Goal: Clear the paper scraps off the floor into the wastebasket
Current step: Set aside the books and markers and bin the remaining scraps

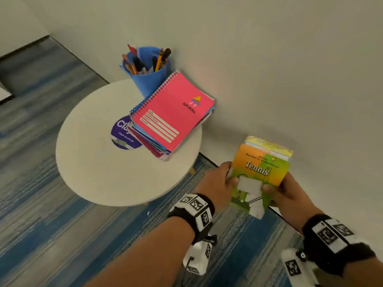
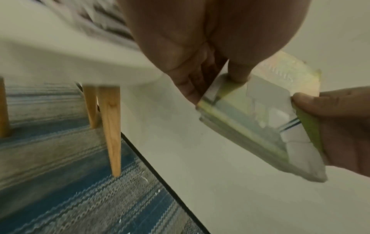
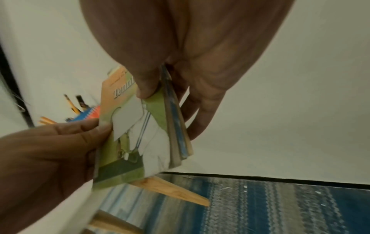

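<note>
Both hands hold a small stack of books in the air, near the wall at the right. The left hand grips the stack's left edge, thumb on the top cover and fingers underneath. The right hand grips the right edge the same way, thumb on the cover and fingers beneath. The top cover is orange and green and reads "Tennis". Two white paper scraps lie on that cover, between the two thumbs; the lower one hangs over the stack's near edge.

Below the hands lies a blue and grey striped carpet. A few small white flecks show on it close to the wall; whether they are paper cannot be told.

To the left, farther off, stands a round white table on wooden legs. On it lies a pile of notebooks with a pink spiral one on top, partly covering a purple round sticker. Behind the pile, by the wall, a blue cup holds pencils and pens.
</note>
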### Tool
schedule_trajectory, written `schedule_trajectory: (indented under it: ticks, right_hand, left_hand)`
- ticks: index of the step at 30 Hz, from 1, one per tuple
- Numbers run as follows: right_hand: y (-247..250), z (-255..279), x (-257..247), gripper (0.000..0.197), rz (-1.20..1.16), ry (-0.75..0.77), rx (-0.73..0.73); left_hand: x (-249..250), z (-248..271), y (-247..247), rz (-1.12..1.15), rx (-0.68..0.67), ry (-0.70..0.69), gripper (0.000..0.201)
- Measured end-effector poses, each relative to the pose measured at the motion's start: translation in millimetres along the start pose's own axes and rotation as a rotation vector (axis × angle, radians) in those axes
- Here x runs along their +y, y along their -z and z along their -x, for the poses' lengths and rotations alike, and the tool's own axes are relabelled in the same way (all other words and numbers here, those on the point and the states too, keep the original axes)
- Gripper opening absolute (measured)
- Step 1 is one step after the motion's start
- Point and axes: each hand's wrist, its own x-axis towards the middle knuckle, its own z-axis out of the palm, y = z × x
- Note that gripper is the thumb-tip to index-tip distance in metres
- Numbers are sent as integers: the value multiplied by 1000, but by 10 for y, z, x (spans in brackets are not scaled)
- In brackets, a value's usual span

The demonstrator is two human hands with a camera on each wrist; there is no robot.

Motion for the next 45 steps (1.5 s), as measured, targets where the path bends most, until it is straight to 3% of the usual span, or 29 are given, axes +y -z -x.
schedule_trajectory:
  ticks: [3, 8, 16, 21, 25, 27, 30, 34, 38, 45]
  right_hand:
    - [-164, 68, -464, 38, -120, 25, -66]
    - [-825, -47, -1105, 45, -166, 13, -204]
    - [-2141, -365, -1618, 55, -196, 39, -335]
    - [-2857, -643, -1847, 76, -48, 99, -385]
    - [-3445, -938, -1877, 108, 75, 8, -308]
    - [-3708, -1163, -1765, 115, 97, -14, -208]
    - [-3875, -1253, -1930, 109, 312, -53, -31]
    - [-3918, -1340, -2000, 92, 431, -124, 14]
    - [-4008, -1430, -1953, 91, 496, -116, -33]
    - [-4121, -1556, -1849, 90, 648, -132, -118]
  left_hand:
    - [164, 202, 457, 118, 32, -17, 32]
    - [-37, 456, 1261, 376, 67, 68, 49]
    - [-613, 739, 2396, 520, 313, 166, 38]
    - [-949, 674, 3084, 396, 410, 245, 31]
    - [-1368, 421, 3512, 206, 380, 331, 32]
    - [-1524, 249, 3653, 123, 339, 363, 33]
    - [-1580, -22, 3789, 52, 246, 377, 35]
    - [-1644, -394, 3862, -116, 114, 419, 32]
    - [-1774, -613, 3793, -161, 50, 502, 48]
    - [-1775, -690, 3802, -516, 53, 394, 53]
